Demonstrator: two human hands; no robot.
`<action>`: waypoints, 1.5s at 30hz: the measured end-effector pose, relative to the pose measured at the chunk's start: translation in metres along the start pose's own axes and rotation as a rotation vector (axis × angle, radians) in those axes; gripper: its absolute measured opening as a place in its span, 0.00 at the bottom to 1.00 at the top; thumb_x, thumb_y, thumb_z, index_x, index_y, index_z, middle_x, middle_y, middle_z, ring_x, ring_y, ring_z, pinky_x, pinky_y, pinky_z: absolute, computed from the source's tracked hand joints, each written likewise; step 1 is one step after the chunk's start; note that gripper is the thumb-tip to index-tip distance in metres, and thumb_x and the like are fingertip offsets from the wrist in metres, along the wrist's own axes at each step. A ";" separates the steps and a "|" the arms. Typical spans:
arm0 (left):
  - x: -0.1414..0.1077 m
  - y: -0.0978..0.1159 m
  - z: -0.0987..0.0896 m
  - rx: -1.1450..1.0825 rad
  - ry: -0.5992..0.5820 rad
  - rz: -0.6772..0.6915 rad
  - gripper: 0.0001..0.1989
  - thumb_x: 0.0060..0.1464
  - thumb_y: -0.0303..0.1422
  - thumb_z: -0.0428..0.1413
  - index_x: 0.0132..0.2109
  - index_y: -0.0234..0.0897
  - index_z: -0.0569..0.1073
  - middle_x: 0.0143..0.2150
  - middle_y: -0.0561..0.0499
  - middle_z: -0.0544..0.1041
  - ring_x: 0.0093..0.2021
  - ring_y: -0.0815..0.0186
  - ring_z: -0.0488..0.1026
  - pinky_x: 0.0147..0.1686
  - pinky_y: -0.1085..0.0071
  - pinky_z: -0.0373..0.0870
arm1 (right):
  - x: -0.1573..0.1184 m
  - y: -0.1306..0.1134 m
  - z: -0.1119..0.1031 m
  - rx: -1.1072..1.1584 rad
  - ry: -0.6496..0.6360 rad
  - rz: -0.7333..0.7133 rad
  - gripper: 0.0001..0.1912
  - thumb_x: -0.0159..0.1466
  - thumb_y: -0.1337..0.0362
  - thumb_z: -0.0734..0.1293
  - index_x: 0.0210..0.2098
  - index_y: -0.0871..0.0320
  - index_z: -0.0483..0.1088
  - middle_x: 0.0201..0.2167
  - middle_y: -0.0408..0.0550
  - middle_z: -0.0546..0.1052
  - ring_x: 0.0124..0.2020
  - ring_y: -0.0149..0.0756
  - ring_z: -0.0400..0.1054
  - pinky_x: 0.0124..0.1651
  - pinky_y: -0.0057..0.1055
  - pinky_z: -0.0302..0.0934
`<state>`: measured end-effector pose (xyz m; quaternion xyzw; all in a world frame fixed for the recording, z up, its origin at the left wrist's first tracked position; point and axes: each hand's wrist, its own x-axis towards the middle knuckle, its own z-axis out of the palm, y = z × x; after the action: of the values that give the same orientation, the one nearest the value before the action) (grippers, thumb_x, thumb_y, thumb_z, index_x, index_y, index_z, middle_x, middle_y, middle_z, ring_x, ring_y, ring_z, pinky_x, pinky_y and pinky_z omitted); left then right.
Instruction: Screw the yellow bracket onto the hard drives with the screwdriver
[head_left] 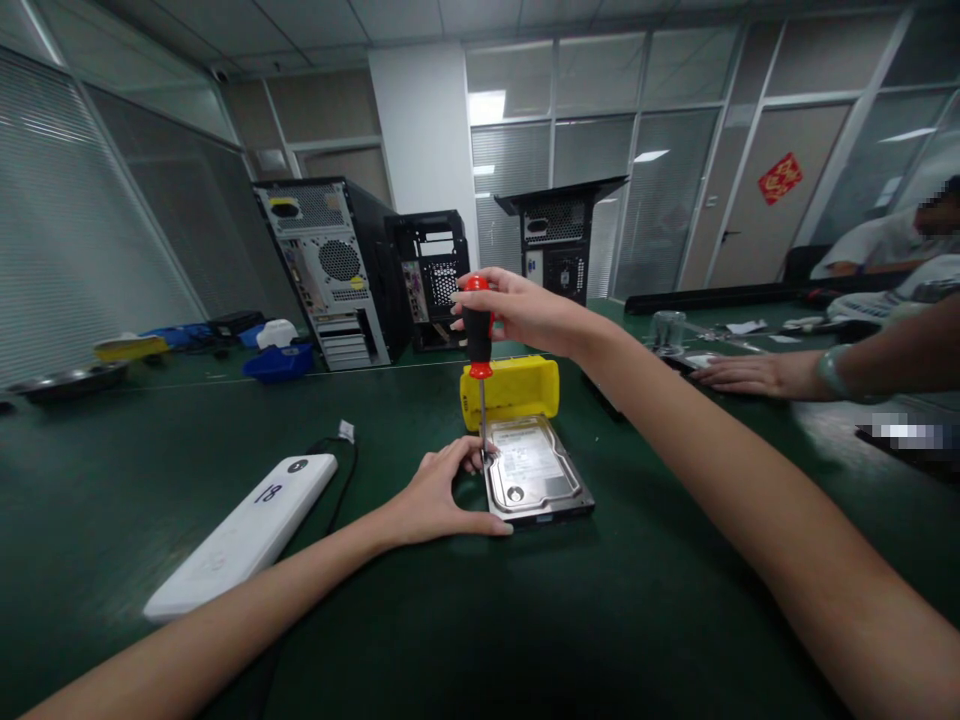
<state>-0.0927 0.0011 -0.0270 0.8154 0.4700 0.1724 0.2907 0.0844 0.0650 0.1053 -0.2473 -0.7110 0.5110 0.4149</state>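
A silver hard drive (534,470) lies label side up on the green table. My left hand (442,495) grips its left side, the thumb at the near corner and the fingers by the far left edge. Above the drive, my right hand (501,305) is closed round the handle of a red and black screwdriver (478,340). The screwdriver stands upright, its tip down at the drive's left edge near my left fingertips; the exact contact point is too small to make out. Directly behind the drive sits a yellow plastic bin (517,388).
A white power bank (244,535) marked 18, with a cable, lies left. Computer cases (337,270) stand at the back. A blue bin (279,363) and metal tray (71,382) are far left. At right, another person's hand (750,375) rests near a clear jar (668,332).
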 end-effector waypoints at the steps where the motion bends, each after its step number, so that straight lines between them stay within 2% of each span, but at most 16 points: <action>1: 0.000 0.000 0.000 0.000 0.001 0.001 0.41 0.34 0.53 0.62 0.55 0.48 0.59 0.49 0.50 0.64 0.49 0.55 0.60 0.48 0.58 0.60 | 0.000 0.001 0.002 -0.043 0.026 -0.011 0.20 0.55 0.62 0.68 0.43 0.56 0.57 0.37 0.46 0.70 0.36 0.32 0.69 0.40 0.32 0.68; 6: 0.000 0.001 -0.001 0.001 0.010 0.002 0.41 0.34 0.53 0.63 0.55 0.49 0.59 0.48 0.50 0.64 0.49 0.55 0.61 0.47 0.58 0.60 | 0.001 0.001 0.008 -0.104 0.114 -0.027 0.21 0.55 0.65 0.68 0.41 0.56 0.52 0.32 0.42 0.70 0.31 0.29 0.70 0.37 0.31 0.68; 10: -0.001 0.003 -0.001 0.005 0.013 0.011 0.41 0.34 0.53 0.62 0.55 0.48 0.59 0.47 0.50 0.64 0.48 0.55 0.61 0.48 0.59 0.59 | -0.001 -0.003 0.009 -0.130 0.120 -0.009 0.21 0.56 0.66 0.68 0.41 0.56 0.51 0.31 0.43 0.71 0.29 0.29 0.70 0.35 0.30 0.67; 17: 0.000 0.002 0.000 0.016 0.020 0.024 0.41 0.34 0.53 0.62 0.54 0.48 0.59 0.47 0.51 0.64 0.48 0.56 0.61 0.49 0.59 0.59 | -0.004 -0.006 0.007 -0.251 0.139 -0.027 0.17 0.56 0.65 0.68 0.39 0.58 0.57 0.33 0.45 0.70 0.33 0.31 0.68 0.31 0.28 0.64; 21: 0.000 0.001 0.001 0.018 0.023 0.031 0.41 0.34 0.53 0.62 0.55 0.47 0.59 0.48 0.50 0.64 0.49 0.55 0.61 0.49 0.58 0.59 | -0.004 -0.008 0.003 -0.131 0.079 -0.005 0.11 0.58 0.71 0.64 0.40 0.58 0.60 0.35 0.44 0.69 0.34 0.29 0.67 0.34 0.27 0.64; 24: 0.000 0.001 0.000 0.010 0.020 0.014 0.41 0.33 0.53 0.63 0.55 0.48 0.59 0.47 0.50 0.64 0.48 0.55 0.61 0.48 0.58 0.60 | -0.004 -0.008 0.003 -0.056 0.071 0.034 0.14 0.59 0.74 0.61 0.43 0.56 0.58 0.36 0.43 0.68 0.34 0.28 0.68 0.36 0.28 0.65; 29: -0.001 0.002 -0.001 0.002 0.013 0.001 0.41 0.34 0.53 0.62 0.56 0.48 0.59 0.49 0.49 0.64 0.50 0.54 0.61 0.48 0.57 0.61 | 0.000 -0.001 0.005 -0.123 0.047 -0.068 0.15 0.55 0.65 0.68 0.38 0.56 0.58 0.31 0.43 0.69 0.32 0.30 0.68 0.36 0.30 0.67; 33: -0.001 0.002 -0.001 0.003 0.026 0.018 0.41 0.33 0.53 0.62 0.55 0.47 0.60 0.48 0.49 0.65 0.49 0.54 0.61 0.48 0.57 0.60 | 0.001 0.001 0.007 -0.015 0.071 -0.093 0.11 0.56 0.68 0.64 0.33 0.57 0.55 0.26 0.41 0.68 0.27 0.28 0.68 0.36 0.31 0.67; 37: -0.002 0.002 -0.001 -0.007 0.026 0.024 0.41 0.33 0.53 0.62 0.54 0.47 0.60 0.48 0.50 0.65 0.49 0.54 0.62 0.48 0.57 0.60 | 0.000 -0.001 0.010 0.017 0.134 -0.041 0.11 0.55 0.70 0.63 0.34 0.56 0.54 0.26 0.41 0.66 0.27 0.28 0.67 0.35 0.32 0.68; 42: -0.003 0.004 -0.002 -0.009 0.022 0.016 0.41 0.33 0.53 0.62 0.55 0.47 0.60 0.49 0.49 0.65 0.50 0.53 0.62 0.48 0.57 0.60 | 0.002 0.002 0.012 -0.056 0.205 -0.049 0.20 0.53 0.55 0.69 0.36 0.56 0.56 0.27 0.41 0.62 0.28 0.28 0.62 0.34 0.33 0.70; 45: -0.003 0.004 -0.003 -0.004 0.024 0.024 0.41 0.33 0.53 0.62 0.54 0.47 0.60 0.48 0.49 0.66 0.49 0.54 0.62 0.48 0.58 0.60 | 0.004 0.005 0.012 -0.011 0.185 -0.070 0.17 0.54 0.58 0.69 0.33 0.57 0.57 0.27 0.41 0.62 0.27 0.26 0.61 0.36 0.32 0.70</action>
<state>-0.0932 -0.0020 -0.0226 0.8182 0.4635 0.1867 0.2844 0.0719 0.0636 0.1002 -0.2706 -0.6807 0.4673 0.4950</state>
